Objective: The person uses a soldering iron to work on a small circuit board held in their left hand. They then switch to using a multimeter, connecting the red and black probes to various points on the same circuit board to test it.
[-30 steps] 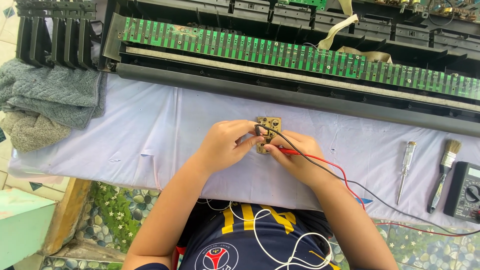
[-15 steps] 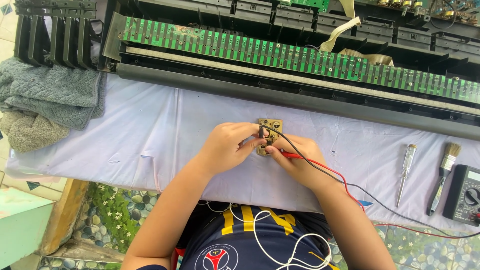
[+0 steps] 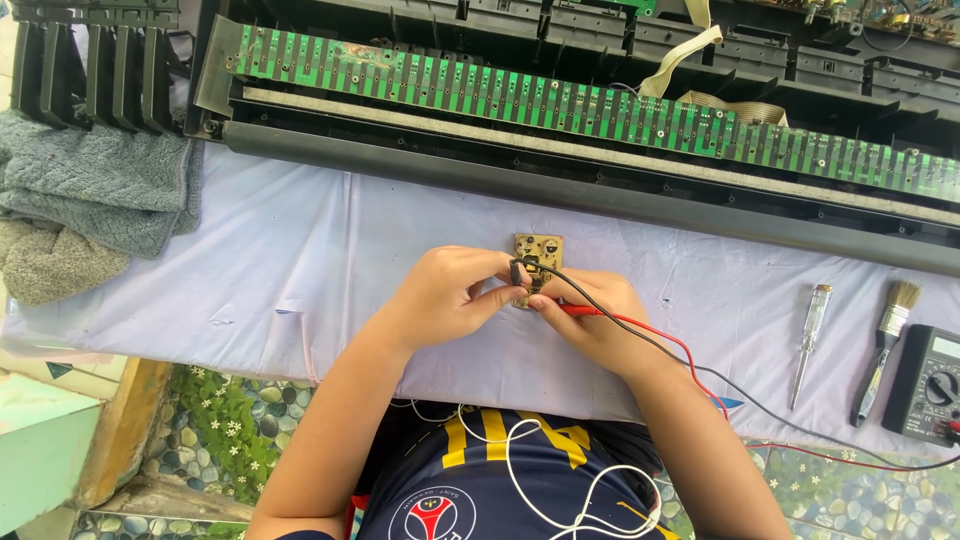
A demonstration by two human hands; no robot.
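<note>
Grey towels (image 3: 85, 205) lie heaped at nine o'clock on the cloth-covered tabletop (image 3: 280, 270). At centre, the left hand (image 3: 445, 295) pinches a black probe (image 3: 516, 272) between thumb and forefinger, tip pressed to a small tan circuit board (image 3: 538, 252) just beyond its fingers at twelve o'clock. The right hand (image 3: 600, 325) touches it, fingers pressed together around a red probe (image 3: 580, 311) that points at the board's lower edge. Bare cloth lies open on both sides; the dismantled keyboard (image 3: 600, 120) walls off twelve o'clock. At three o'clock lie a screwdriver (image 3: 808, 340), brush (image 3: 885, 345) and multimeter (image 3: 925, 385), well apart.
</note>
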